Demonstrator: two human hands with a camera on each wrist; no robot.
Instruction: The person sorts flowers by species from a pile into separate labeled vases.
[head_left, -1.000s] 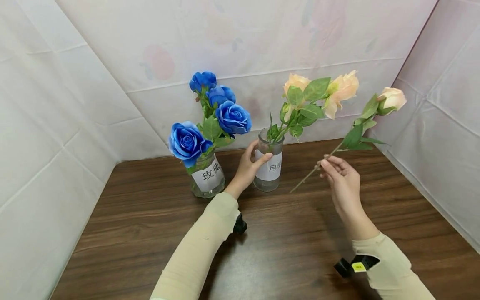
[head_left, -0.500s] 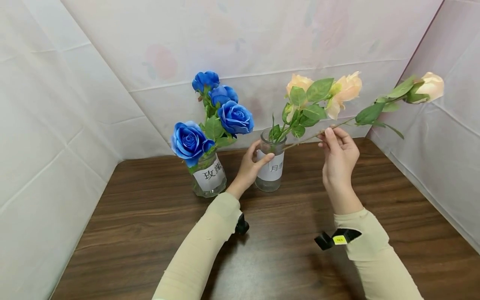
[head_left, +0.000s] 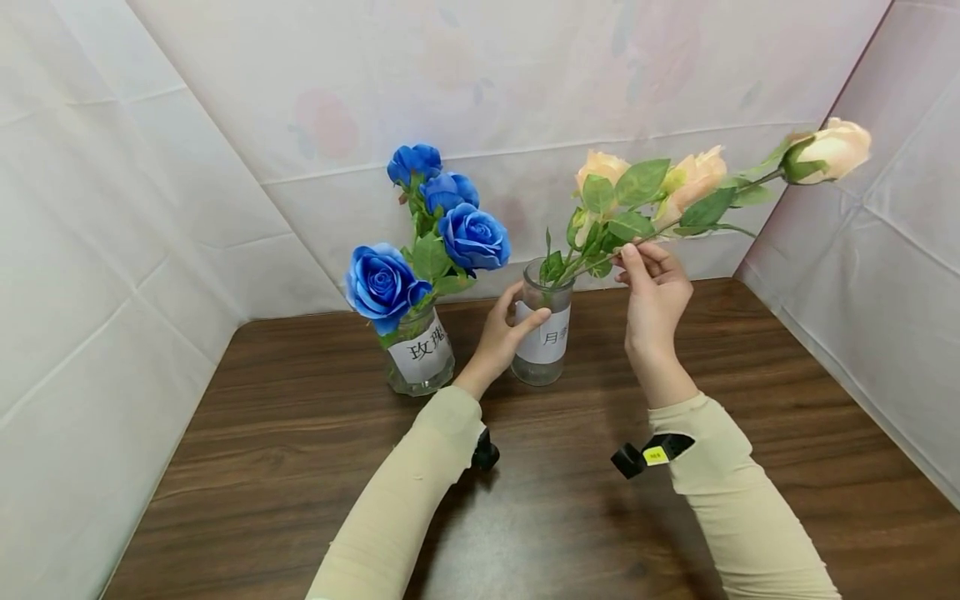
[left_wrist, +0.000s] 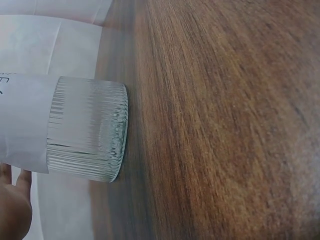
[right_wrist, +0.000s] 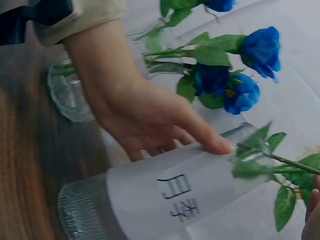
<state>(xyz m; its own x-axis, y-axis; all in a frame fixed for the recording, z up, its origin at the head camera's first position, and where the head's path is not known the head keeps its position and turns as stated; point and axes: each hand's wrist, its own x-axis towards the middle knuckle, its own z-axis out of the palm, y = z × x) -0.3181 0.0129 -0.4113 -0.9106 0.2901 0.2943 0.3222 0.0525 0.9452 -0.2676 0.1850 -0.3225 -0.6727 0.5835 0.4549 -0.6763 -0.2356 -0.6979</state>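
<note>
My left hand (head_left: 495, 342) grips a ribbed clear glass vase (head_left: 538, 372) from its left side, thumb across the white paper label (right_wrist: 167, 197). Pale peach roses (head_left: 693, 179) with green leaves lean rightward out of this vase. Between thumb and fingers, my right hand (head_left: 656, 304) pinches the thin stem of another peach rose (head_left: 832, 152), whose bloom points up and right. The lower end of that stem (right_wrist: 290, 162) is at the vase mouth; how deep it reaches cannot be made out. Only part of my left hand shows at the left wrist view's lower-left edge.
A second glass vase (head_left: 423, 385), also labelled, stands left of my left hand and holds several blue roses (head_left: 382, 283). Both stand on a dark wooden table (head_left: 300, 467). Pale cloth (head_left: 540, 75) hangs behind and along both sides.
My right hand has moved left and up with the peach rose, bringing its stem from beside the vase to the mouth. My left hand has kept its grip on the vase.
</note>
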